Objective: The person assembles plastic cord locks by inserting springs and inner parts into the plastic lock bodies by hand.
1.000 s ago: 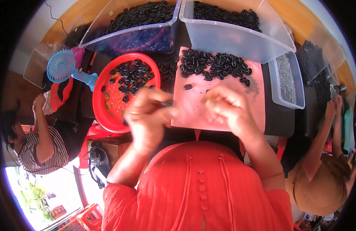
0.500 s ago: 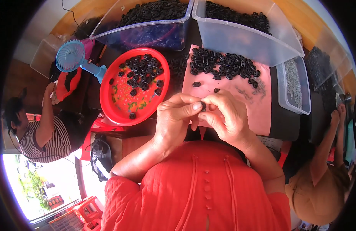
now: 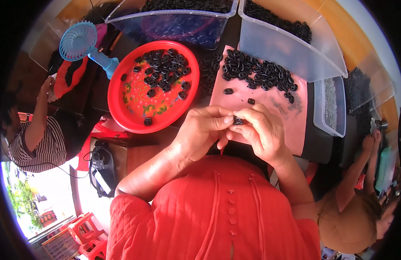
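A small black two-holed cord lock [image 3: 238,121] is pinched between the fingertips of my left hand [image 3: 196,130] and my right hand [image 3: 266,132], in front of my chest. Both hands are closed, thumbs and forefingers meeting at the piece. Beyond them lies a pink sheet [image 3: 291,138] bearing a heap of similar black cord locks [image 3: 256,71] and a scatter of tiny grey bits [image 3: 291,105]. Two single black pieces sit nearer my fingers. On the left, a round red tray [image 3: 115,110] holds more black pieces [image 3: 161,71], mostly toward its far side.
Two large clear bins [image 3: 291,52] of black parts stand at the back. A smaller clear bin [image 3: 324,125] of thin grey pieces sits right of the sheet. A blue handheld fan [image 3: 81,41] is far left. Other people work at the left [image 3: 40,138] and right [image 3: 350,216].
The view has shifted slightly. My hands stay together at the cord lock, which now shows its holes more plainly between the fingertips.
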`<action>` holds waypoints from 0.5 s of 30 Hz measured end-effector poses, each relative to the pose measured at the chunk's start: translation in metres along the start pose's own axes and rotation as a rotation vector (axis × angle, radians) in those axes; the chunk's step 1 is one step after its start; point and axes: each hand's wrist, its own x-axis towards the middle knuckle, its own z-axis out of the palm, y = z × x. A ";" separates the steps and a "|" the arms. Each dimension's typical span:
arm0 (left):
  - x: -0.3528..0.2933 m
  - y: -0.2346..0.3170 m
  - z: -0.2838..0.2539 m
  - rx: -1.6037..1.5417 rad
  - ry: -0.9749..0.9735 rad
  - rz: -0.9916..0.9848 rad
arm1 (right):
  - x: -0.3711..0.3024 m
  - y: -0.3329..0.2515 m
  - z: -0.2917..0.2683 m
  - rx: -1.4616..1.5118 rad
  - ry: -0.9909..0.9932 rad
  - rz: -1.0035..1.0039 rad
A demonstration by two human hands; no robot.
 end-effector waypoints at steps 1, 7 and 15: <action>0.000 0.002 0.000 0.005 -0.019 -0.041 | 0.000 0.000 -0.001 0.033 -0.005 0.013; 0.001 0.004 -0.005 0.005 -0.065 -0.100 | -0.004 0.000 0.000 0.053 -0.034 0.007; -0.001 0.006 -0.005 0.055 -0.074 -0.139 | -0.001 -0.001 -0.004 0.053 -0.067 -0.046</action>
